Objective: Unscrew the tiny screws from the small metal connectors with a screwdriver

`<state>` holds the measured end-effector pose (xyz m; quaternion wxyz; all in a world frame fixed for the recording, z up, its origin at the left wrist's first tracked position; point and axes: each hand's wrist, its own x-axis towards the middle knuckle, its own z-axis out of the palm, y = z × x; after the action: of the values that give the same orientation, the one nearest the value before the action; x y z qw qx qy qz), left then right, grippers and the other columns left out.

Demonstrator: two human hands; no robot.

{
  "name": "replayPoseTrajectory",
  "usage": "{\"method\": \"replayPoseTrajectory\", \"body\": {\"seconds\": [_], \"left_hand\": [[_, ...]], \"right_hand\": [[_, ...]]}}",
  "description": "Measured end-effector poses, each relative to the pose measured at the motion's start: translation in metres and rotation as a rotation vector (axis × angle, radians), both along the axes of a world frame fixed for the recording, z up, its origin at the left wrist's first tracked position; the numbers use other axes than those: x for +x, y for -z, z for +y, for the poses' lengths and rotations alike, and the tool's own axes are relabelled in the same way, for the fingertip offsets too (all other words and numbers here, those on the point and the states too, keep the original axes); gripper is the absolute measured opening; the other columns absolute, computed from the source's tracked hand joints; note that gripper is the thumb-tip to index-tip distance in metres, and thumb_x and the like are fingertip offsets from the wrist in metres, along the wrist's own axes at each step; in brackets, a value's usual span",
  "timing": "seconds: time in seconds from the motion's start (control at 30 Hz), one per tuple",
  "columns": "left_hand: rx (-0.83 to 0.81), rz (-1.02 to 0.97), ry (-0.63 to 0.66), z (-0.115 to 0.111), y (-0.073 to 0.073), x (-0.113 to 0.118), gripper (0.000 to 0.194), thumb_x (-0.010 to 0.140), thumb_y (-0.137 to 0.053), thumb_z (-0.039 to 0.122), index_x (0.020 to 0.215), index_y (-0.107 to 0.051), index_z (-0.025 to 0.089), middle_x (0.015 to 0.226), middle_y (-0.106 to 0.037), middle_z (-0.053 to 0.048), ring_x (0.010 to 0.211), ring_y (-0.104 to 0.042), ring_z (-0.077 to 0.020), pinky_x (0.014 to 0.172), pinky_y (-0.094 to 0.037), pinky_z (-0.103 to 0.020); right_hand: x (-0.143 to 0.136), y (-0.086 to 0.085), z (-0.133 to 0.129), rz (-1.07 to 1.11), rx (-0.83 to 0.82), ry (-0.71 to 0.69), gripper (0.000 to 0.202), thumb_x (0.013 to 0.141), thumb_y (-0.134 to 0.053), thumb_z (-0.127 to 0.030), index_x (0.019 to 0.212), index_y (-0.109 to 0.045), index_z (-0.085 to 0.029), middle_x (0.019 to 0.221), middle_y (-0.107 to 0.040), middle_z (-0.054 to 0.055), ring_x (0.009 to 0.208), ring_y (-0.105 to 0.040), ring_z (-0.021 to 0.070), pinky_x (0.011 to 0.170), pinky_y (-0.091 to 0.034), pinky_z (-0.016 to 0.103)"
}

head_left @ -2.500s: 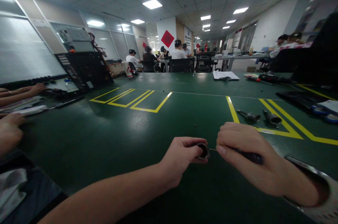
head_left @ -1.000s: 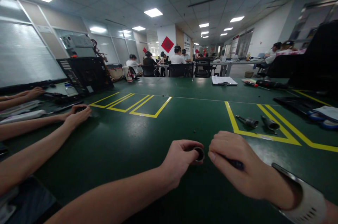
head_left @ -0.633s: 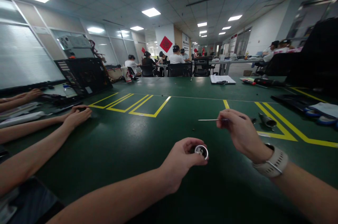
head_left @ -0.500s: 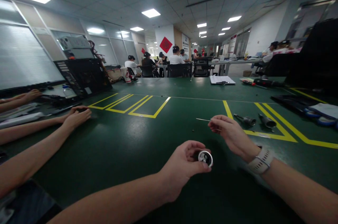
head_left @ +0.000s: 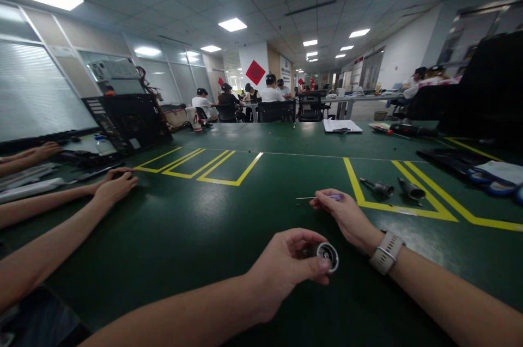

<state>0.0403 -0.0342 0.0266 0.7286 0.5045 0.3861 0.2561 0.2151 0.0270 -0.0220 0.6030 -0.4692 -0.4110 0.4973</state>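
Observation:
My left hand [head_left: 288,265] is closed around a cylindrical metal part [head_left: 334,257]. Its bright round rim and hollow, dark inside face up and to the right; the hand covers the rest of its body. Farther out and to the right, my right hand [head_left: 341,216] pinches a slim screwdriver [head_left: 335,197] with a purplish handle, its thin shaft pointing left. Just below the shaft's tip lies a tiny dark piece [head_left: 298,205], too small to name. To the right of that hand, two grey metal parts, one with a thin stem [head_left: 381,188] and one hollow [head_left: 412,189], lie inside yellow tape lines.
A co-worker's hands [head_left: 114,186] rest on the green table [head_left: 196,249] at left. Beyond stands a black open-framed device [head_left: 131,118]. Papers [head_left: 342,125], a power tool [head_left: 412,129] and a black tray [head_left: 453,160] lie toward the back and right. People sit at farther tables.
My right hand has come lower and slightly left with the screwdriver, whose handle now shows. My left hand has shifted slightly right and down, and the metal part's opening has turned a little.

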Motion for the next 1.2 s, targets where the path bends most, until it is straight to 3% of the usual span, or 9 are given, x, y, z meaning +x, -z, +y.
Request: {"method": "replayPoseTrajectory", "body": {"seconds": [0.23, 0.43, 0.87, 1.03, 1.2], "left_hand": [[-0.029, 0.051, 0.006, -0.001, -0.002, 0.002, 0.037, 0.059, -0.075, 0.011, 0.095, -0.064, 0.011, 0.093, -0.065, -0.007, 0.084, -0.061, -0.0177, 0.077, -0.05, -0.034], [0.0, 0.037, 0.046, 0.002, 0.008, 0.001, 0.041, 0.057, -0.077, 0.012, 0.096, -0.064, 0.012, 0.092, -0.065, -0.007, 0.082, -0.06, -0.0167, 0.077, -0.049, -0.033], [0.005, 0.032, 0.046, 0.002, 0.012, 0.001, 0.042, 0.057, -0.076, 0.01, 0.096, -0.062, 0.013, 0.099, -0.064, -0.008, 0.086, -0.06, -0.0184, 0.08, -0.048, -0.037], [-0.012, 0.019, -0.027, 0.004, 0.007, 0.002, 0.038, 0.06, -0.072, 0.006, 0.094, -0.056, 0.012, 0.106, -0.063, -0.011, 0.091, -0.061, -0.021, 0.08, -0.049, -0.039], [0.084, 0.017, -0.067, 0.013, 0.008, -0.001, 0.04, 0.06, -0.068, 0.001, 0.097, -0.057, 0.012, 0.106, -0.063, -0.008, 0.092, -0.06, -0.0183, 0.084, -0.047, -0.035]], "right_hand": [[0.0, 0.0, 0.001, 0.009, 0.015, 0.053, 0.027, 0.064, -0.072, -0.039, 0.071, -0.062, -0.016, 0.066, -0.066, 0.003, 0.066, -0.06, 0.0145, 0.072, -0.046, 0.031], [-0.002, 0.001, 0.002, -0.001, 0.017, 0.099, 0.026, 0.062, -0.073, -0.039, 0.069, -0.06, -0.017, 0.063, -0.065, 0.001, 0.064, -0.06, 0.0148, 0.069, -0.046, 0.031], [-0.004, 0.001, 0.0, -0.237, 0.039, 0.071, 0.023, 0.07, -0.064, -0.039, 0.07, -0.058, -0.017, 0.061, -0.064, 0.002, 0.062, -0.058, 0.0159, 0.066, -0.045, 0.032], [0.0, -0.012, -0.002, -0.441, 0.055, 0.035, 0.016, 0.071, -0.061, -0.032, 0.063, -0.059, -0.018, 0.057, -0.063, 0.0, 0.059, -0.057, 0.0157, 0.062, -0.041, 0.03], [0.005, -0.028, -0.01, -0.578, 0.047, 0.02, 0.018, 0.066, -0.06, -0.024, 0.049, -0.056, -0.02, 0.042, -0.055, -0.003, 0.045, -0.05, 0.0141, 0.052, -0.035, 0.029]]}}
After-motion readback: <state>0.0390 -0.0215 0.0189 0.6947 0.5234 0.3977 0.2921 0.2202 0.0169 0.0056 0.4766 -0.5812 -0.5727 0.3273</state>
